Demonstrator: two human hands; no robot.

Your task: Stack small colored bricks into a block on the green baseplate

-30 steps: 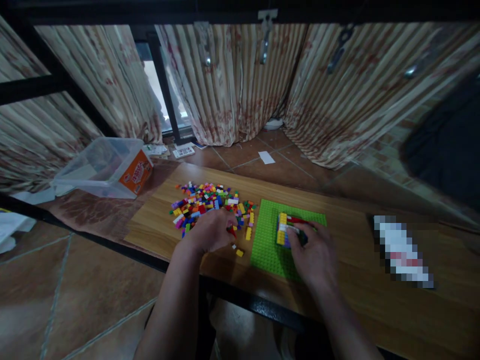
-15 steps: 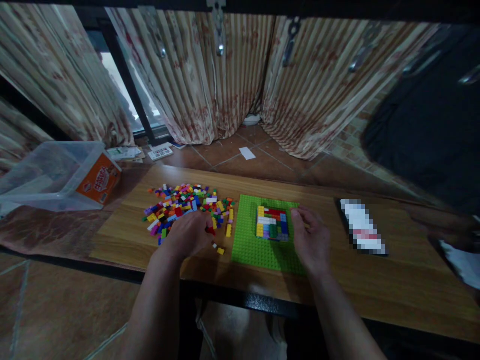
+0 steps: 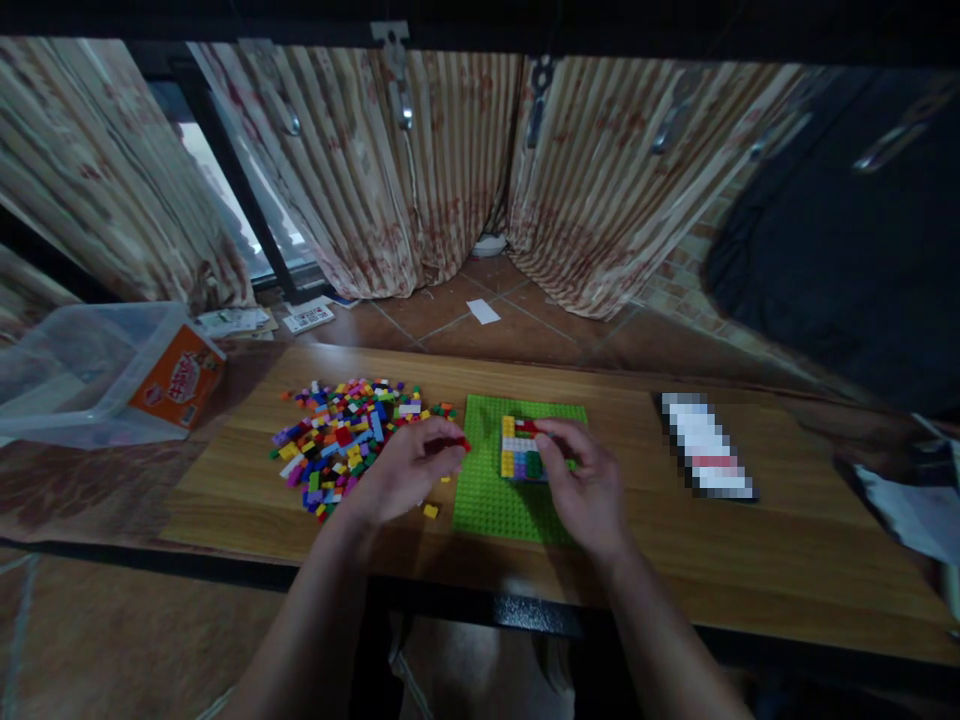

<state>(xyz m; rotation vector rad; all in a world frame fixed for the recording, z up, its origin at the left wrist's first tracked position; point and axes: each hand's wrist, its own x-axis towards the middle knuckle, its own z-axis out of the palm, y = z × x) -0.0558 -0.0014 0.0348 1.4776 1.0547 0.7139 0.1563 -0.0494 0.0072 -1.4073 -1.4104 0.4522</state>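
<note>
My left hand (image 3: 420,460) pinches a small red building brick (image 3: 466,444) between thumb and fingers, just over the left edge of the green baseplate (image 3: 480,510). On that plate stands a low block of bricks (image 3: 519,445) in yellow, white, red, purple and green. My right hand (image 3: 585,478) reaches over its right side, thumb and fingers bent together at its top. Whether a loose brick is between those fingertips is hidden. Left of my left hand spreads a pile of mixed bricks (image 3: 345,435). A yellow brick (image 3: 430,511) lies apart near the plate.
A clear plastic box (image 3: 97,375) with an orange label stands at the table's left end. A phone (image 3: 705,445) with a blurred screen lies to the right on the wooden table (image 3: 645,560). Papers (image 3: 911,510) are at the far right; striped curtains (image 3: 442,170) hang behind.
My left hand has moved right, away from the pile, carrying the red brick to the plate's edge. My right hand has shifted left over the block of bricks. The view has turned slightly.
</note>
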